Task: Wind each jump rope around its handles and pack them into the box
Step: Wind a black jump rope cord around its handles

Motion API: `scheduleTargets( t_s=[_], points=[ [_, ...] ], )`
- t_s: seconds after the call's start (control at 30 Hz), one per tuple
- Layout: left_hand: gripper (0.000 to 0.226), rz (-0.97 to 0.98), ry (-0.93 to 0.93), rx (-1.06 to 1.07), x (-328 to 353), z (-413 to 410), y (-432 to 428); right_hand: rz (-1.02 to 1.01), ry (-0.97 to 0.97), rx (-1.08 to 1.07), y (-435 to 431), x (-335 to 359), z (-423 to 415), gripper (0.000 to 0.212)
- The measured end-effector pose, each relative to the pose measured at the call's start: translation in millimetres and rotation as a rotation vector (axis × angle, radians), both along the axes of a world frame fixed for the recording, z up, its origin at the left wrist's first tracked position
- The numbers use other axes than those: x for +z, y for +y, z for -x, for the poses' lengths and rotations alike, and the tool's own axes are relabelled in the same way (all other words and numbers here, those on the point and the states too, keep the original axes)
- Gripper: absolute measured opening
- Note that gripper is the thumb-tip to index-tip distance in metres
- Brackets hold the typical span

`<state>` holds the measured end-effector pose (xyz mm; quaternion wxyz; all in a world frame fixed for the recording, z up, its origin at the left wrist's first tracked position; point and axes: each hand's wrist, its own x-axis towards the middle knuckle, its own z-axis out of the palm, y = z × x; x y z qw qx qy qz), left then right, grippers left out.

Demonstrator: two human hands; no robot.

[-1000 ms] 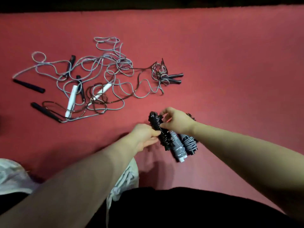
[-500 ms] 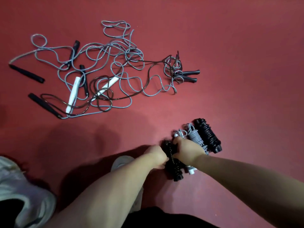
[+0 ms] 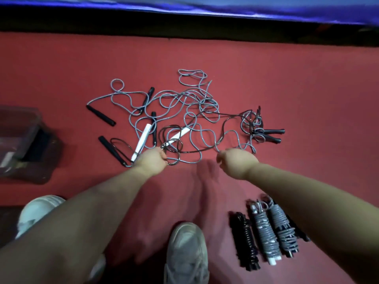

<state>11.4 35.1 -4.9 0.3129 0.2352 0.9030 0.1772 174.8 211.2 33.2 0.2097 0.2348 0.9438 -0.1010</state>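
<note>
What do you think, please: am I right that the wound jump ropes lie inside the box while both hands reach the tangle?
Not quite: the head view shows the wound jump ropes on the red floor, not inside the box. The left hand and right hand do reach the tangle.

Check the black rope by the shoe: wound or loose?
Wound. The black rope lies coiled tightly in a bundle on the floor beside two grey bundles.
</note>
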Motion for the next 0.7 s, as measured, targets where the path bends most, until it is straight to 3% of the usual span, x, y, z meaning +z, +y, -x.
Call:
scheduleTargets(
  t_s=[0.17,0.27,0.37,0.5,0.6,0.7],
  points=[
    [0.041,0.216,0.361,-0.096,-25.5,64.9,-59.7,-0.011,0.119,-0.031,-33.6,-42.1,70.6,0.040],
    [0.055,0.306,0.420,-0.270,-40.8,87.9,-78.2,-0.084,0.183,-0.159,-55.1,-67.2,91.7,0.032],
    [0.066,0.434,0.420,-0.508,-48.5,101.5,-83.5,-0.099,0.400,-0.162,-72.7,-79.2,100.2,0.026],
    [0.055,0.465,0.589,-0.692,-42.1,121.6,-81.6,-0.058,0.555,0.032,-86.2,-89.2,113.5,0.019],
    [0.032,0.455,0.678,-0.812,-37.1,129.1,-84.8,-0.024,0.561,0.069,-96.3,-88.9,126.5,0.022],
    [0.032,0.445,0.666,-0.904,-43.1,122.9,-92.0,-0.008,0.439,0.117,-109.1,-85.9,138.2,0.030]
  ],
)
